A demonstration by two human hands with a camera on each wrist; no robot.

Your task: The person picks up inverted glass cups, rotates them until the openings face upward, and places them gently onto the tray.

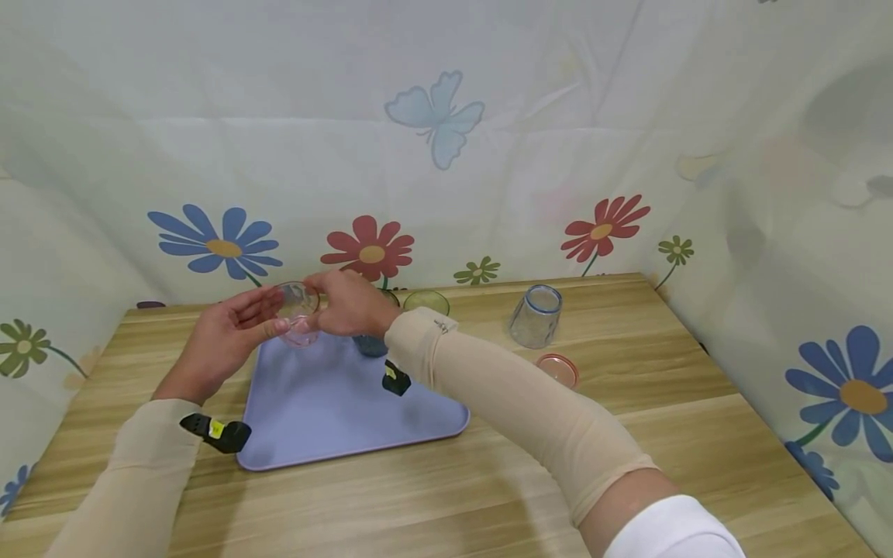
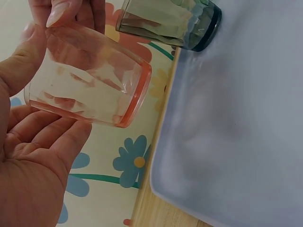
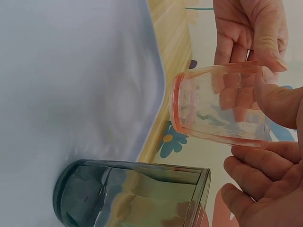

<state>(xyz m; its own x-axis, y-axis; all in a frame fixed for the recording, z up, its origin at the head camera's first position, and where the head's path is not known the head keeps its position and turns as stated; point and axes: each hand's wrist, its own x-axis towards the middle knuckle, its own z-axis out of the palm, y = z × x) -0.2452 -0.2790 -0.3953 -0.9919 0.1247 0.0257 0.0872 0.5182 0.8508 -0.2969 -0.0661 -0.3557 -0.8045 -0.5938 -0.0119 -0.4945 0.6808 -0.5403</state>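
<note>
Both hands hold a clear drinking glass with a pink base point(image 1: 300, 332) above the back left of the lilac tray point(image 1: 335, 422). The left hand point(image 1: 226, 337) grips it from the left, thumb on the near side and fingers beyond. From the other side, the right hand point(image 1: 356, 302) has its thumb and fingers at the mouth end. In the left wrist view the pink glass point(image 2: 94, 78) lies tilted, base toward the tray. A dark blue-green glass point(image 3: 128, 194) stands on the tray beside the right hand, partly covered by it in the head view.
Behind the right wrist shows a green glass rim point(image 1: 427, 302). A clear glass with a blue base point(image 1: 536, 318) is upside down at the right. Nearer, partly behind the right forearm, is a pink-edged glass point(image 1: 558, 370). A flowered curtain point(image 1: 446, 201) borders the wooden table point(image 1: 335, 504).
</note>
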